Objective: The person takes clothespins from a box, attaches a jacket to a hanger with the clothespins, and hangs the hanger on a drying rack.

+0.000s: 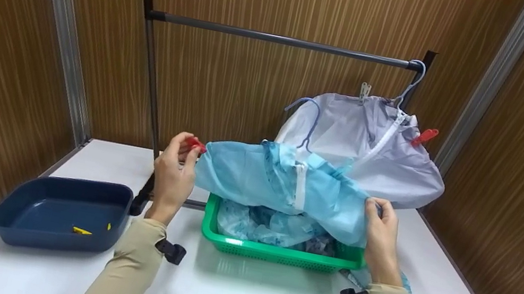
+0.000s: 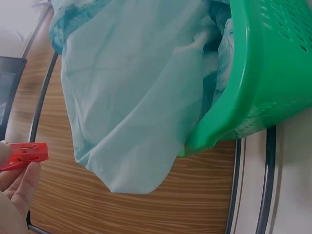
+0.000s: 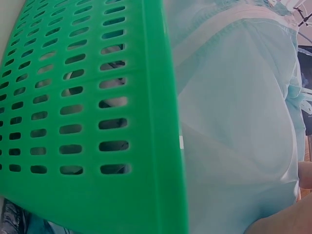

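Note:
A light blue zip jacket spreads between my hands above the green basket, a blue hanger rising from its collar. The hanger's hook hangs on nothing. My left hand pinches a red clothespin beside the jacket's left edge; in the left wrist view a gap separates pin and cloth. With thumb and fingers, my right hand pinches the jacket's right edge, and in the right wrist view cloth stretches from those fingers behind the basket wall.
A black rack stands behind. From its right end hangs a pale lavender garment with a grey clothespin and a red one. More bluish cloth fills the basket. A navy tub at left holds yellow pieces.

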Motion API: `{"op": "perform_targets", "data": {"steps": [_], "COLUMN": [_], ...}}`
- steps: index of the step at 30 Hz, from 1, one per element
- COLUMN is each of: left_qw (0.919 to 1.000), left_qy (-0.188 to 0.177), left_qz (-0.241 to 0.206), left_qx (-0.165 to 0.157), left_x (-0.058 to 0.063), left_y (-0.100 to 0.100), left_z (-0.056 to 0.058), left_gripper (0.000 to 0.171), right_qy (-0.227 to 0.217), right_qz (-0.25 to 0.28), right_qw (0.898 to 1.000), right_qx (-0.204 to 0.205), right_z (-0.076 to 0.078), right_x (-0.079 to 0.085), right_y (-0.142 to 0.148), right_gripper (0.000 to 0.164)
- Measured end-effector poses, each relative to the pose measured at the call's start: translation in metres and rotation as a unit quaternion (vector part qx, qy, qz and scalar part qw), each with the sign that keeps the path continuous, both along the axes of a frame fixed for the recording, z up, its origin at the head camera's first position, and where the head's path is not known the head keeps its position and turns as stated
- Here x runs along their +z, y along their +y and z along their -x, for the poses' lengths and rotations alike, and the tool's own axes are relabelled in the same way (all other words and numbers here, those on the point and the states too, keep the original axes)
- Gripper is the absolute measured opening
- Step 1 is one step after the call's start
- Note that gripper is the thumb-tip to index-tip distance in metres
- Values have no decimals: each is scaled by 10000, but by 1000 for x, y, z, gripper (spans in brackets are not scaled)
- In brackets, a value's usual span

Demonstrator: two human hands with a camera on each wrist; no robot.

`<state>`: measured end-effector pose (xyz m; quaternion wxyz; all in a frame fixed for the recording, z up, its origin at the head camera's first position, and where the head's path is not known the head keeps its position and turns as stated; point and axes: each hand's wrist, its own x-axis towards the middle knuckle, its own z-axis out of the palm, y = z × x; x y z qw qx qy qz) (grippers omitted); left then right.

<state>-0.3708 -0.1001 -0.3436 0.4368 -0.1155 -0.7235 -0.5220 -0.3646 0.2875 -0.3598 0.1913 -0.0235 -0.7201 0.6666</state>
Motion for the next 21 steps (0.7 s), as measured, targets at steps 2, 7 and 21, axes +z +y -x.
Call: {"op": "perform_targets", "data": {"steps": [2, 7, 21], "left_qw": [9999, 9987, 9903], "left_qy": [156, 450, 140], "left_qz": [-53, -196, -576], "left_qx": [-45, -159, -1258], "left_x": [2, 9, 37], "left_y": [4, 13, 25], "left_z": [1, 2, 12], "left_gripper": [24, 20, 17], "right_qy": [-3, -9, -79], "right_qz": [2, -41, 39], "right_qw": [10000, 10000, 9999], "right_qx": [-2, -22, -55], "right_z": [0, 0, 1], "right_x": [0, 0, 0], "right_y": [0, 1, 2], "right_gripper": [28, 27, 28]}}
